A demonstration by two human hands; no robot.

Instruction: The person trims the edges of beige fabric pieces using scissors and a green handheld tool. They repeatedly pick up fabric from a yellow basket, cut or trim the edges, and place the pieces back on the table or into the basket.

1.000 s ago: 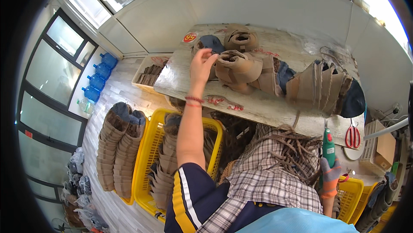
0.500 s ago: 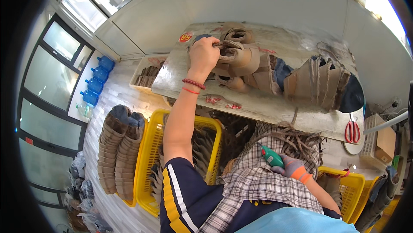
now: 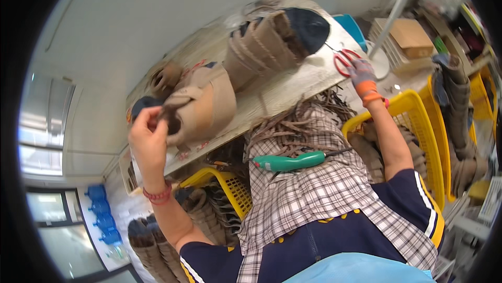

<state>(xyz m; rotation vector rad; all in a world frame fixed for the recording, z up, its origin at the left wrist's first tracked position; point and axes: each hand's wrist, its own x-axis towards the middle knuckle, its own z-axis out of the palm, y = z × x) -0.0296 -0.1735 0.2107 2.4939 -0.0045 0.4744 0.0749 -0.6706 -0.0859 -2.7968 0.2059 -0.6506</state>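
Note:
At the left of the table, my bare left hand (image 3: 150, 135) pinches the dark furry edge of a tan fur-lined boot upper (image 3: 206, 105). Its opening faces that hand. My right hand (image 3: 362, 75), in a grey and orange glove, has its fingers on the red-handled scissors (image 3: 343, 61) at the table's right end. Their blades point toward the stacked tan uppers (image 3: 261, 50), which end in a dark blue piece. A green hand tool (image 3: 290, 162) with a thin dark tip lies across my checked apron (image 3: 298, 194), out of both hands.
The worn table (image 3: 261, 97) slants across the view. Brown trimmed strips (image 3: 285, 128) pile on my lap by its edge. Yellow baskets stand left (image 3: 238, 191) and right (image 3: 431, 142), holding more uppers. A cardboard box (image 3: 413, 37) and a fan pole (image 3: 389, 19) are at the far right.
My right hand has let go of the green tool, which now lies on my lap, and has reached the scissors. The view has swung right. My left hand remains at the uppers.

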